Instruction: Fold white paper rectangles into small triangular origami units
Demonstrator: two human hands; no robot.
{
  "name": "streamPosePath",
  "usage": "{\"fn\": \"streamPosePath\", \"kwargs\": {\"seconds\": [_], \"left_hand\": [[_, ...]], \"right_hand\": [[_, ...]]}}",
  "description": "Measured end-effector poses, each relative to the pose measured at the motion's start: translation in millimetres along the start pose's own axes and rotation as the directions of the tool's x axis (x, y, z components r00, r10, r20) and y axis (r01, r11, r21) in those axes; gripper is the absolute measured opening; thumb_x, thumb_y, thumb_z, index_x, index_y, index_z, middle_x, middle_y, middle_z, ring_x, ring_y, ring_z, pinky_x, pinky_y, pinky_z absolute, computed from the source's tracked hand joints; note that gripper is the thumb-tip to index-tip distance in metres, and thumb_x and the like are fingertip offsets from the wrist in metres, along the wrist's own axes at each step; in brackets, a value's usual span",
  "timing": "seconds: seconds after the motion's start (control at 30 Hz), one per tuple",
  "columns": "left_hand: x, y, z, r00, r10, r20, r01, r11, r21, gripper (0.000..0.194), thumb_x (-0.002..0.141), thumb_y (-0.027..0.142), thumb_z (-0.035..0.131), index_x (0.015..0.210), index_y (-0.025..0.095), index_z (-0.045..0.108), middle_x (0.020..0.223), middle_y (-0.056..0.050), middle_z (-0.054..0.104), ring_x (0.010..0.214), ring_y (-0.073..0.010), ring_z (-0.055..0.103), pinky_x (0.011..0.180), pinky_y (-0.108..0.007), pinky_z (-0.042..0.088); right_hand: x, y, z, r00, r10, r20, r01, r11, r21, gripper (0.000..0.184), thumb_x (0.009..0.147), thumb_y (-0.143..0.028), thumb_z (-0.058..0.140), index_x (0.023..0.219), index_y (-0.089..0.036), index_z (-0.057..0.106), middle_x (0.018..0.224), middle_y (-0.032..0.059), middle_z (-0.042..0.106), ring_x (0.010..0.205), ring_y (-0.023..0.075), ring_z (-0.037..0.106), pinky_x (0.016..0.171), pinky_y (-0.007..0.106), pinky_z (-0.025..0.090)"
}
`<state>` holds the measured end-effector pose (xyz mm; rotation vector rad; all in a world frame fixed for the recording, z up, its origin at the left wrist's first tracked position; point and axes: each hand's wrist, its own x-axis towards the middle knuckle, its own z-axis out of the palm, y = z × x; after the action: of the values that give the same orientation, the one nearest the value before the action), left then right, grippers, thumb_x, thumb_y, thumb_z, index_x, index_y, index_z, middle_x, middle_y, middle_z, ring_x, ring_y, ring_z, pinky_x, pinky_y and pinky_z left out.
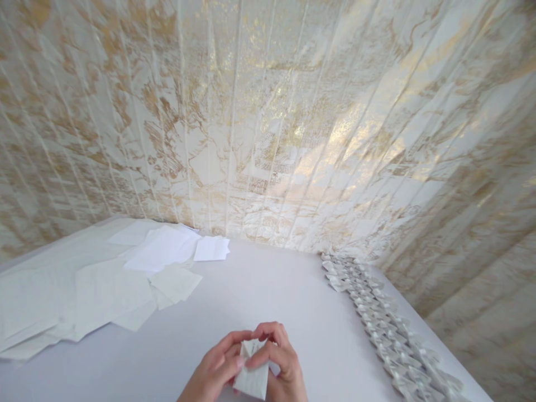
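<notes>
Across the top, the curtain (234,111) is cream-white with irregular gold and brown patterning. Below it, the counter (259,290) is pale lavender-white. At left, papers (42,296) are greyish off-white, the brighter sheets (163,245) pure white. Lower centre, the folded paper (253,382) is off-white; lower right, folded pieces (383,332) look silvery grey.

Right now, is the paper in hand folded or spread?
Folded: the paper is a small packet, with angled creases near its top, between the left hand and right hand. Fold count: cannot tell.
</notes>
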<state>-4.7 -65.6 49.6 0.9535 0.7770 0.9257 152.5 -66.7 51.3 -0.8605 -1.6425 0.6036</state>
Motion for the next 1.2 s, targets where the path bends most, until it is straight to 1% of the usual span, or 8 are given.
{"fn": "streamPosePath", "kwargs": {"seconds": [0.23, 0.43, 0.57, 0.63, 0.73, 0.87, 1.07, 1.2], "left_hand": [[-2.0, 3.8, -11.4, 0.980, 0.181, -0.087, -0.144, 0.936, 0.322, 0.031, 0.084, 0.048, 0.063, 0.098, 0.020, 0.063, 0.069, 0.005, 0.049, 0.068, -0.0167, 0.051, 0.065, -0.026, 0.041], [-7.9, 4.2, -5.1, 0.956, 0.266, -0.126, -0.181, 0.868, 0.463, 0.020, 0.088, 0.038, 0.053, 0.094, 0.022, 0.063, 0.069, 0.005, 0.052, 0.067, -0.0171, 0.053, 0.065, -0.025, 0.042], [-9.3, 4.3, -3.7, 0.946, 0.297, -0.127, -0.194, 0.837, 0.511, 0.019, 0.088, 0.039, 0.054, 0.090, 0.022, 0.063, 0.067, 0.005, 0.052, 0.065, -0.0167, 0.053, 0.063, -0.023, 0.041], [-9.8, 5.3, -3.9, 0.944, 0.309, -0.114, -0.209, 0.829, 0.518, 0.019, 0.089, 0.039, 0.053, 0.089, 0.023, 0.062, 0.068, 0.005, 0.053, 0.065, -0.0167, 0.054, 0.063, -0.023, 0.041], [-10.4, 6.4, -3.6, 0.949, 0.308, -0.061, -0.237, 0.831, 0.504, 0.024, 0.091, 0.044, 0.051, 0.089, 0.023, 0.062, 0.072, 0.003, 0.059, 0.068, -0.0177, 0.057, 0.065, -0.023, 0.042], [-12.3, 9.1, -1.3, 0.952, 0.298, -0.066, -0.227, 0.835, 0.502, 0.027, 0.092, 0.047, 0.051, 0.093, 0.023, 0.062, 0.078, 0.001, 0.064, 0.075, -0.0195, 0.061, 0.070, -0.024, 0.044], [-18.2, 19.0, 5.9, 0.937, 0.334, -0.107, -0.244, 0.839, 0.486, 0.035, 0.089, 0.053, 0.055, 0.110, 0.026, 0.061, 0.085, 0.002, 0.065, 0.079, -0.0195, 0.061, 0.076, -0.025, 0.044], [-14.4, 19.1, 2.0, 0.928, 0.371, -0.035, -0.286, 0.771, 0.569, 0.028, 0.090, 0.050, 0.057, 0.082, 0.024, 0.061, 0.076, 0.003, 0.056, 0.072, -0.0167, 0.054, 0.070, -0.023, 0.042]], "right_hand": [[-1.3, -0.6, -3.1, 0.996, 0.088, 0.021, -0.088, 0.996, 0.001, 0.023, 0.093, -0.013, 0.048, 0.089, -0.024, 0.068, 0.098, 0.0049, 0.064, 0.092, 0.0195, 0.063, 0.081, 0.032, 0.049], [-3.5, -4.8, -4.3, 0.995, -0.065, 0.076, 0.084, 0.951, -0.298, 0.016, 0.084, -0.014, 0.059, 0.097, -0.024, 0.062, 0.104, 0.0073, 0.062, 0.092, 0.0232, 0.060, 0.081, 0.036, 0.049], [-4.2, -2.7, -3.2, 0.980, -0.099, 0.173, 0.149, 0.941, -0.303, 0.017, 0.084, -0.008, 0.055, 0.089, -0.022, 0.061, 0.102, 0.0063, 0.062, 0.089, 0.0207, 0.059, 0.076, 0.032, 0.048], [-4.7, -0.5, -3.1, 0.982, -0.056, 0.180, 0.096, 0.970, -0.223, 0.015, 0.085, -0.009, 0.055, 0.090, -0.022, 0.061, 0.103, 0.0063, 0.062, 0.092, 0.0207, 0.059, 0.079, 0.031, 0.047], [-6.1, 4.3, -1.8, 0.971, 0.171, 0.167, -0.166, 0.985, -0.044, 0.007, 0.088, -0.022, 0.059, 0.095, -0.021, 0.062, 0.094, 0.0050, 0.064, 0.084, 0.0192, 0.060, 0.072, 0.028, 0.046], [-6.2, 9.5, -1.4, 0.843, 0.490, 0.221, -0.525, 0.838, 0.147, 0.027, 0.085, -0.043, 0.067, 0.084, -0.017, 0.061, 0.070, -0.0007, 0.058, 0.062, 0.0136, 0.049, 0.058, 0.024, 0.036], [-2.0, 6.4, -7.1, 0.835, 0.526, 0.159, -0.548, 0.820, 0.166, 0.033, 0.082, -0.047, 0.068, 0.075, -0.016, 0.062, 0.065, -0.0016, 0.053, 0.063, 0.0137, 0.045, 0.062, 0.025, 0.036], [-2.8, 3.1, -6.5, 0.864, 0.484, 0.138, -0.497, 0.864, 0.080, 0.028, 0.083, -0.042, 0.068, 0.074, -0.016, 0.065, 0.066, -0.0001, 0.057, 0.065, 0.0149, 0.049, 0.064, 0.026, 0.039]]}}
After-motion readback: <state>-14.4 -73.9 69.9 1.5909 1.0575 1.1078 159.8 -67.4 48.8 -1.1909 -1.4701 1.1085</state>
